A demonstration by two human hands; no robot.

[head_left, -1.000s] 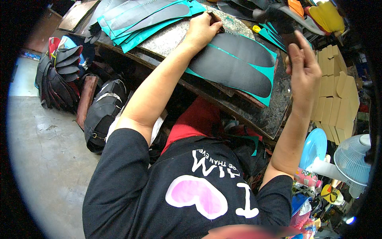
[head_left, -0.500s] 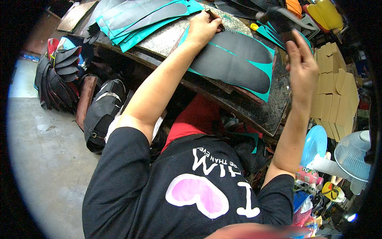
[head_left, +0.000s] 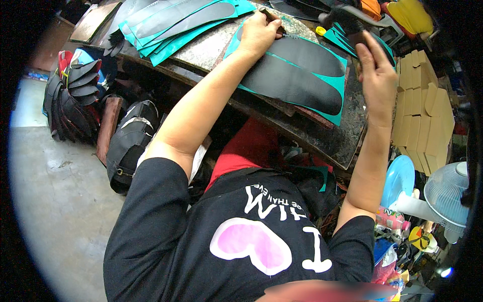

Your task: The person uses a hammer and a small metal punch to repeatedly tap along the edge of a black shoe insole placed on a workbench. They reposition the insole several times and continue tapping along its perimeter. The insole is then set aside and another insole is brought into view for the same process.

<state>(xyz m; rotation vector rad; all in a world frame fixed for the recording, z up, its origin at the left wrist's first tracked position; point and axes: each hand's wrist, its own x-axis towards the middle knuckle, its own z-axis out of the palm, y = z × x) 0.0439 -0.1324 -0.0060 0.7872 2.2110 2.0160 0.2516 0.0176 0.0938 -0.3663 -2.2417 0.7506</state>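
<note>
My left hand [head_left: 257, 34] is closed around a short dark punch [head_left: 280, 31], held at the far edge of a teal sheet [head_left: 337, 115] with black sole shapes [head_left: 289, 80] on it. A row of small marks runs along the far edge of the upper shape. To the right, my right hand [head_left: 378, 83] grips a mallet by its handle. The dark mallet head [head_left: 346, 24] is raised and blurred, apart from the punch. The sheet lies on a reddish board over the dark worktable [head_left: 354, 136].
More teal sheets with black soles [head_left: 176, 25] are stacked at the far left. A yellow ring [head_left: 320, 31] lies beyond the sheet. Cardboard boxes [head_left: 420, 121] and a fan [head_left: 448, 194] stand at right. Bundled black pieces [head_left: 75, 100] sit on the left, near a black bag [head_left: 132, 146].
My right hand and the mallet have shifted slightly left, toward the punch. My left hand stays at the sheet's far edge, moved only a little.
</note>
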